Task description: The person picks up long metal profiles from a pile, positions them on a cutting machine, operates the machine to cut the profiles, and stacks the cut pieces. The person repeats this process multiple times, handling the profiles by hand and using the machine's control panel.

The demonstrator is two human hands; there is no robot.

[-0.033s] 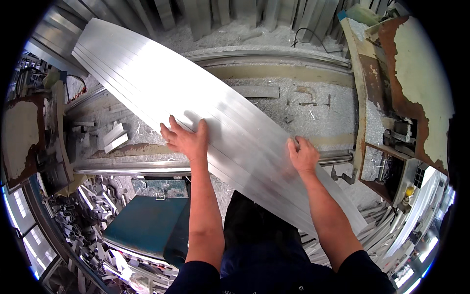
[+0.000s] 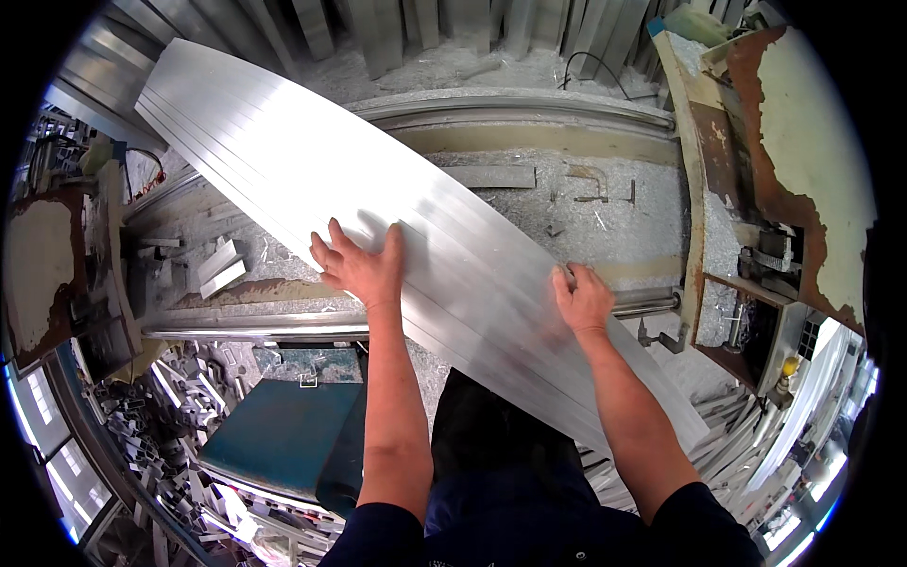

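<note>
scrap and machinery around my bench

short metal offcuts [image 2: 219, 267] lie to my left on the chip-strewn machine bed [image 2: 605, 203], a teal box [image 2: 283, 437] sits below beside a heap of cut profile scraps [image 2: 161, 416], and a rust-flaked machine housing [image 2: 803, 161] stands to my right.

The long aluminium panel [image 2: 397, 217] is bright silver, marked with fine parallel grooves running its whole length and a pale sheen across the middle. The counter [image 2: 605, 217] beneath is speckled grey-white with metal shavings, crossed by a dull tan band. The machine housing [image 2: 803, 161] at the right is cream, blotched with rust-brown patches. The box [image 2: 283, 435] below is dark teal. The sleeves [image 2: 378, 539] are navy blue.
</note>
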